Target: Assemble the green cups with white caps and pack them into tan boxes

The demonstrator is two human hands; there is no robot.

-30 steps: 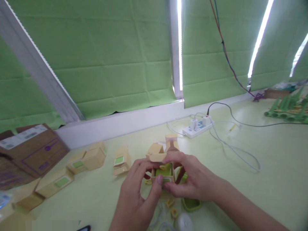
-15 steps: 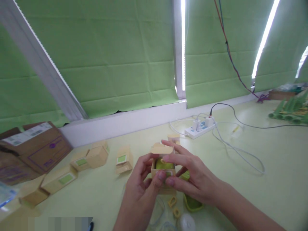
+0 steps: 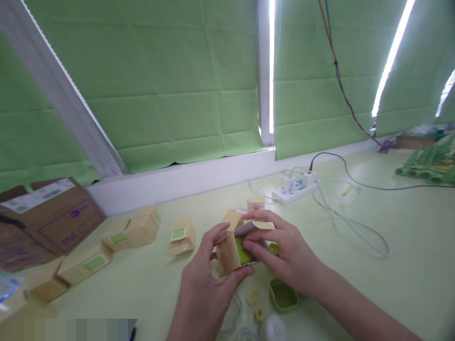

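A small tan cardboard box (image 3: 227,253) is tilted between my hands, its top flaps raised. My left hand (image 3: 208,279) grips its left side, fingers behind and thumb along the lower front edge. Inside the box sits a green item (image 3: 245,252), mostly hidden by the walls. My right hand (image 3: 284,248) is at the box's right side, thumb at the opening against the green item and fingers behind the raised flap. Just below lie a green square cup (image 3: 284,296), two small yellow parts (image 3: 253,297) and a round white piece (image 3: 274,327).
Several tan boxes with green labels (image 3: 95,263) stand at the left, near a large brown carton (image 3: 67,222). One more tan box (image 3: 183,234) is behind my left hand. A white power strip (image 3: 295,190) with cables lies at the back; green tubes (image 3: 426,166) are far right.
The box has turned and tipped so its left wall faces me. My right thumb has shifted to the opening, and the green cup is now in fuller view.
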